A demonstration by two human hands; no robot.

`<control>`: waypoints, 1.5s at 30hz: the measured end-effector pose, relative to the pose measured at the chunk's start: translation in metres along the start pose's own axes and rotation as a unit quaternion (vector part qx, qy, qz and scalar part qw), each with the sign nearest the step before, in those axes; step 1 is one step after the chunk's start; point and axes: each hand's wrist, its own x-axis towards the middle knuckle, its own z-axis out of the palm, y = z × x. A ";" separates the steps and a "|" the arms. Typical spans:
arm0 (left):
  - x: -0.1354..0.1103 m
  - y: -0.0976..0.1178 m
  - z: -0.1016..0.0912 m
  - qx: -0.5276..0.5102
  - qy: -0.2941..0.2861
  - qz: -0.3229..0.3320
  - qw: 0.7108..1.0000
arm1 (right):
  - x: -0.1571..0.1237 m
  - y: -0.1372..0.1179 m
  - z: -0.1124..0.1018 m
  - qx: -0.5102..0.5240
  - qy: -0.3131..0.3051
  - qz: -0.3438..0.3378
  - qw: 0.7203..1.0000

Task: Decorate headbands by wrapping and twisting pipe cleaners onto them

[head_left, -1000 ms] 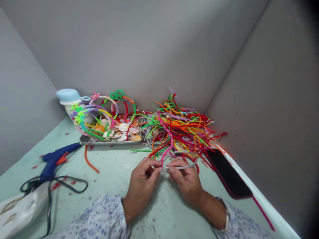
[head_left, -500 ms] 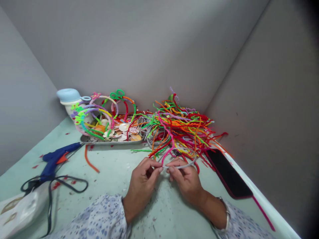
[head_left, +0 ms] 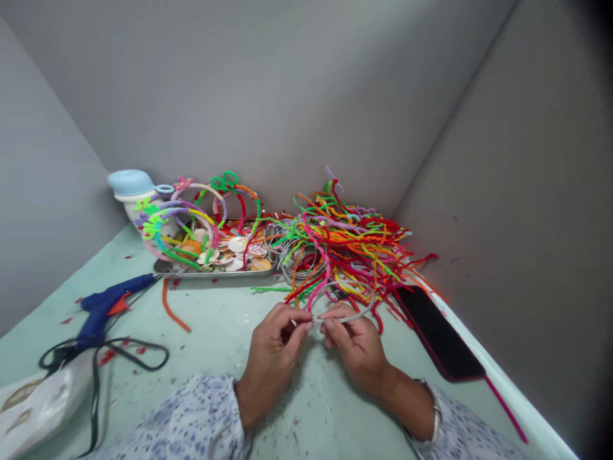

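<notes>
Above the table, my two hands come close together with fingertips pinched. My left hand [head_left: 275, 358] is closed on the lower end of a pink pipe cleaner [head_left: 327, 263], against the end of a thin grey headband [head_left: 370, 305]. My right hand [head_left: 360, 350] grips that same headband between thumb and forefinger, and its curve loops out beyond the fingers. The pipe cleaner rises in a wavy line from the left fingertips towards the pile behind. Exactly how it meets the headband is hidden by the fingertips.
A heap of coloured pipe cleaners [head_left: 364, 239] lies behind my hands. A metal tray [head_left: 215, 275] holds shells and decorated headbands [head_left: 184, 211], beside a blue-lidded bottle [head_left: 131, 185]. At left are a blue glue gun [head_left: 98, 313] and its cord; at right, a phone [head_left: 443, 335].
The headband's loop has dipped and shifted slightly left. The pipe cleaner's lower part has moved a little left. Both hands stay in nearly the same place, fingers still pinched.
</notes>
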 end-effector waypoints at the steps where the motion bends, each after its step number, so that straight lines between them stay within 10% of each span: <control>1: 0.000 -0.001 0.000 0.001 0.001 0.001 1.000 | 0.000 0.000 0.000 -0.001 0.000 -0.003 1.000; 45: -0.001 -0.001 0.001 -0.008 -0.045 -0.035 0.998 | 0.000 0.000 -0.002 -0.065 -0.015 -0.050 0.997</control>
